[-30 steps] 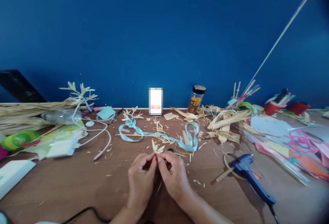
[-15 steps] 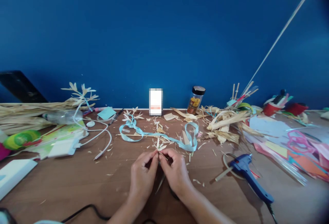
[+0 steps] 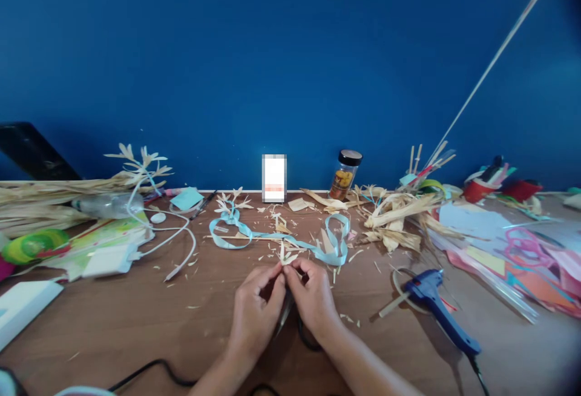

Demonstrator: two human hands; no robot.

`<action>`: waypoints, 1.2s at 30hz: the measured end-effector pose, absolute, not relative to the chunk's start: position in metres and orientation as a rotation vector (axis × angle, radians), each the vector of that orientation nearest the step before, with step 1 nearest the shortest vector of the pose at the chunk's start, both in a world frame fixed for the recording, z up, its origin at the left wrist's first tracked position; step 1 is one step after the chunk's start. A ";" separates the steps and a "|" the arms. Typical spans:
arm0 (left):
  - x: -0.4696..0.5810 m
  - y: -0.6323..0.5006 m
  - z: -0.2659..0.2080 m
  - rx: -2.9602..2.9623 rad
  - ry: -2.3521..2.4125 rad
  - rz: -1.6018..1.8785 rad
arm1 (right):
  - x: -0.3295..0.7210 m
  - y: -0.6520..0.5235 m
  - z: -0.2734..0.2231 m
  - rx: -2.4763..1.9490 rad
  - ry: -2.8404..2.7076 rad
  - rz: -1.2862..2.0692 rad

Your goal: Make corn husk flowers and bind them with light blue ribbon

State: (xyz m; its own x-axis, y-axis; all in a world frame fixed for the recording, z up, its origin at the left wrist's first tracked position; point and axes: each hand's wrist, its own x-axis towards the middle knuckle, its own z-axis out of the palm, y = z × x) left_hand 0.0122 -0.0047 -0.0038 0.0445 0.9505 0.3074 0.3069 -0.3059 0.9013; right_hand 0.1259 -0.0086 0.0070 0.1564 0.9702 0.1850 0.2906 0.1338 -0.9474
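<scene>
A small flower of pale dried husk petals [image 3: 285, 255] is pinched at its base between the fingertips of my left hand [image 3: 259, 299] and my right hand [image 3: 313, 299]. Both hands are closed, with thumbs and fingers meeting at the centre. The flower's base is hidden by the fingers. Scissors, or a similar thin metal tool [image 3: 285, 314], lie partly covered beneath my hands. Just beyond runs a curled light blue ribbon [image 3: 333, 257] with a thin stick. Another husk flower [image 3: 233, 202] stands tied with blue ribbon at its left end. Husk scraps lie scattered around.
At the right lies a blue glue gun [image 3: 442, 314]. Husks [image 3: 394, 220] and coloured paper [image 3: 472, 226] cover the right back. A jar with a black lid [image 3: 345, 175] leans near the blue wall. White cables [image 3: 193, 244], a plastic bottle [image 3: 109, 206] and a white adapter [image 3: 109, 260] are left.
My hands and the husk flower have shifted slightly to the right, and the fingertips have moved closer together around its base. The things on the table stay put.
</scene>
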 end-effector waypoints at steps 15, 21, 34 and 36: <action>0.008 0.001 -0.008 1.448 1.406 1.183 | 0.127 -0.007 0.001 -1.358 -1.445 0.810; 0.008 0.000 -0.009 1.467 1.409 1.165 | 0.127 -0.007 -0.001 -1.365 -1.426 0.843; 0.008 0.002 -0.011 1.217 1.320 1.208 | 0.128 -0.008 0.008 -1.313 -1.348 0.940; 0.008 0.003 -0.012 1.062 1.243 1.232 | 0.127 -0.008 0.008 -1.250 -1.312 0.998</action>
